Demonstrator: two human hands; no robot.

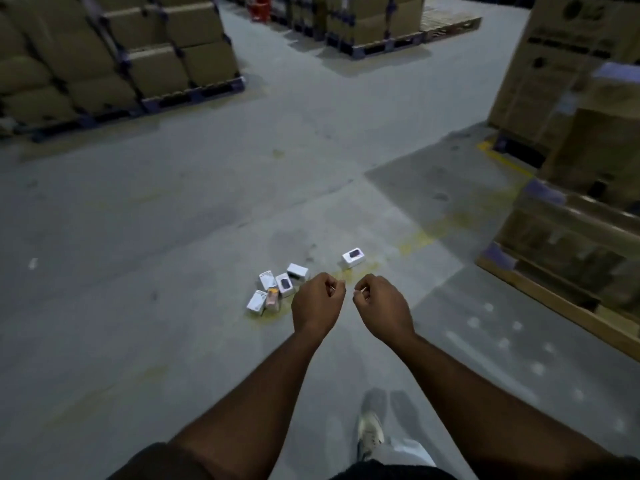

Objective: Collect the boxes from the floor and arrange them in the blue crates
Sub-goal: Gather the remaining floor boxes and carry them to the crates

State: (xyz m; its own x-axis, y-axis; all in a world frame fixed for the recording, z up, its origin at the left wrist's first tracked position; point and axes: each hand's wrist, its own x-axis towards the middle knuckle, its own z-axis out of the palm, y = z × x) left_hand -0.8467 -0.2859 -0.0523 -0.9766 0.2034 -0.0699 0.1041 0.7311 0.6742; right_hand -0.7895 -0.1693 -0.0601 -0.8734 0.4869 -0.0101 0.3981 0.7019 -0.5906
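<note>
Though near: boxes (277,289) beyond hands (318,303).

Head view: high, facing forward-down over floor (173,202), hands (349,303) near
</note>
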